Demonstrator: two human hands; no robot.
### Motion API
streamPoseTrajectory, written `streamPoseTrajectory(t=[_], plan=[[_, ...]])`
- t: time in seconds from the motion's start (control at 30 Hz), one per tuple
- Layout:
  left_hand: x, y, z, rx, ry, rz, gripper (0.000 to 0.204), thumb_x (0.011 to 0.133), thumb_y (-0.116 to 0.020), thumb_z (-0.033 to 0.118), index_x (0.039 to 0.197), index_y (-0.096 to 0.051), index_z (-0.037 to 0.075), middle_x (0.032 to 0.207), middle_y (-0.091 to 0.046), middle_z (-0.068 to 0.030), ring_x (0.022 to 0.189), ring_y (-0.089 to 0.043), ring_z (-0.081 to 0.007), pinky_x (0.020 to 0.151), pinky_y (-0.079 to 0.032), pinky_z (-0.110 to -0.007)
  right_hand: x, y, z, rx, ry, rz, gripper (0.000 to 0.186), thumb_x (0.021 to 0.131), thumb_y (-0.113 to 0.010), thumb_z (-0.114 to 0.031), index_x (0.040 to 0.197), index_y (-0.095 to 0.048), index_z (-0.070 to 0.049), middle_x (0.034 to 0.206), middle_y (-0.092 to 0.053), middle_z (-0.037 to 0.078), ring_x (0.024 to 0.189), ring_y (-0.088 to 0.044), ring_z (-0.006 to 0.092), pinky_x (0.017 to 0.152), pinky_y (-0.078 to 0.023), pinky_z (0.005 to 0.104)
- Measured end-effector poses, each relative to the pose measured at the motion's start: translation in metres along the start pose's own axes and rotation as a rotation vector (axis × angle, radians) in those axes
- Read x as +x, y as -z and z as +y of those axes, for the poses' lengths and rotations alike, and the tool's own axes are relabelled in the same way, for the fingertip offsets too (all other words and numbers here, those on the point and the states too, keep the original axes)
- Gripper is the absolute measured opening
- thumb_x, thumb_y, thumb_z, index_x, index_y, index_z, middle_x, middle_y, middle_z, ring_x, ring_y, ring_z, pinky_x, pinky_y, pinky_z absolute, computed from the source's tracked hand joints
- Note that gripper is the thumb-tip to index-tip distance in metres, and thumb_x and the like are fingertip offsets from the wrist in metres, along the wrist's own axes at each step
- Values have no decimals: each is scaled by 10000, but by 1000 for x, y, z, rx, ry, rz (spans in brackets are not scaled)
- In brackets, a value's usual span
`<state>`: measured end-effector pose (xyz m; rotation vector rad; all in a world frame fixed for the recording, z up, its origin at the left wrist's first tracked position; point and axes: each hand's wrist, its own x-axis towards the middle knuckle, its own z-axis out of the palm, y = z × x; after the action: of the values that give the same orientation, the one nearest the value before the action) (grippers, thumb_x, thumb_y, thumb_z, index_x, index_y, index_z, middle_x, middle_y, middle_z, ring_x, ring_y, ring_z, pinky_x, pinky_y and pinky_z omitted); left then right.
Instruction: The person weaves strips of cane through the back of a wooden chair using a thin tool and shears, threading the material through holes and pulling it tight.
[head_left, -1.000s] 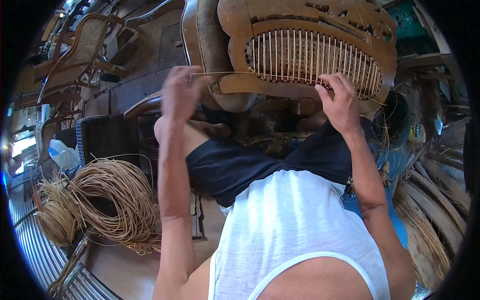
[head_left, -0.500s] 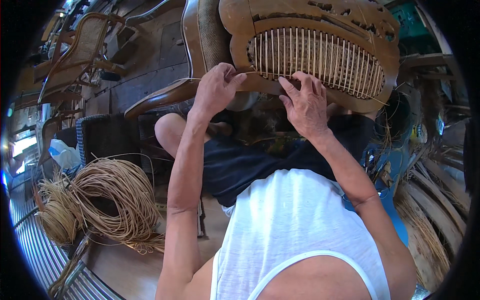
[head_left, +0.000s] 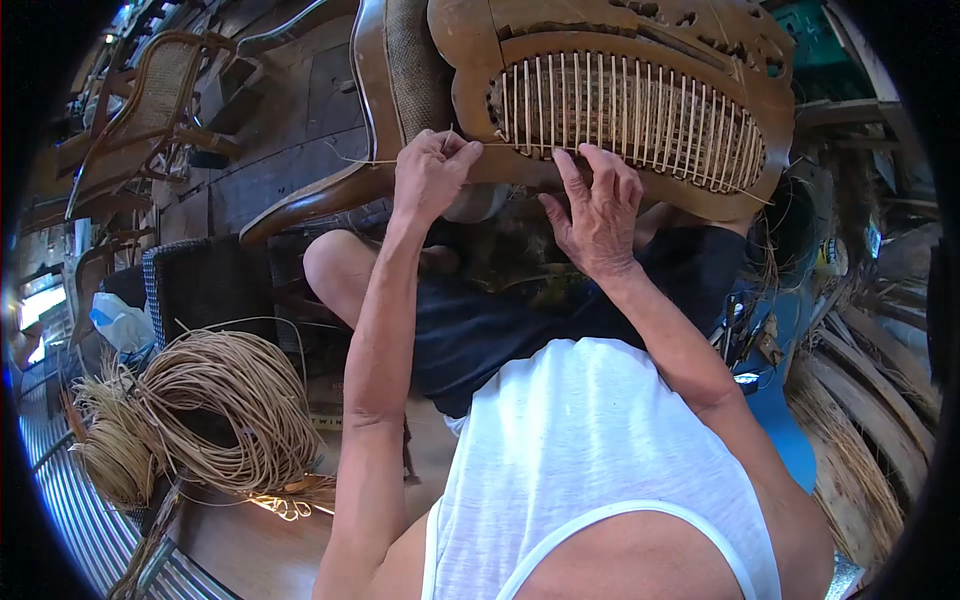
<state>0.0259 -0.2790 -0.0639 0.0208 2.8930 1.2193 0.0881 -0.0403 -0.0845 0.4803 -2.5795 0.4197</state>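
Observation:
A carved brown wooden chair frame [head_left: 465, 95] leans over my lap, its oval opening strung with many pale upright cane strands [head_left: 640, 110]. At the opening's lower left, my left hand [head_left: 428, 180] pinches a thin cane strand [head_left: 497, 146] between thumb and fingertips. The strand runs right from that hand toward the lower rim, and a loose end trails off to the left. My right hand [head_left: 598, 215] rests its fingertips at the lower rim, fingers apart and thumb out to the side. Whether it touches the strand is hidden.
A big coil of cane [head_left: 230, 410] lies at lower left beside a smaller bundle [head_left: 115, 445]. Another caned chair [head_left: 155, 100] stands at far left. Curved wooden pieces [head_left: 860, 400] and loose fibre are stacked at right, near a blue surface [head_left: 795, 430].
The view has shifted slightly, so the chair frame sits a little further left. My left fingers have closed tighter on the strand, and my right hand has shifted a little left with its fingers straighter.

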Motion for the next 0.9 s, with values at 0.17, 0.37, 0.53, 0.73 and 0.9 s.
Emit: streamPoseTrajectory(t=[0.17,0.37,0.53,0.73,0.9], plan=[[1,6,12,-177,205,-28,304,935,-783,293,913,-716,-2,717,-622,-50,672,-553,-113,630,-469,-301,-3,7,5,20,20,-28,645,859,-781,-304,1440,-535,-168,1340,-478,115,1263,-465,337,1054,-356,527],[4,0,3,45,60,62,330,923,-755,323,877,-731,-3,787,-667,-168,751,-635,-301,721,-504,-422,5,14,0,74,1,-28,659,845,-783,-288,1434,-541,-120,1348,-493,134,1254,-478,347,1057,-366,514],[4,34,5,362,94,89,309,911,-712,385,902,-757,80,949,-706,-164,954,-675,-383,826,-529,-496,13,38,12,193,-26,-37,649,848,-803,-264,1427,-550,-113,1373,-490,147,1295,-468,369,1090,-350,522],[-5,130,-64,608,442,335,253,894,-753,286,1040,-746,80,1117,-672,-138,1055,-672,-362,890,-544,-459,38,75,100,12,-84,224,571,941,-733,-302,1437,-549,-90,1418,-500,168,1333,-470,366,1122,-364,501],[-5,119,-76,471,264,687,243,961,-709,264,1102,-739,68,1118,-693,-175,1038,-685,-392,867,-548,-474,41,107,204,-325,-321,228,511,1058,-571,-322,1493,-491,-66,1451,-482,185,1359,-456,366,1131,-356,507]])
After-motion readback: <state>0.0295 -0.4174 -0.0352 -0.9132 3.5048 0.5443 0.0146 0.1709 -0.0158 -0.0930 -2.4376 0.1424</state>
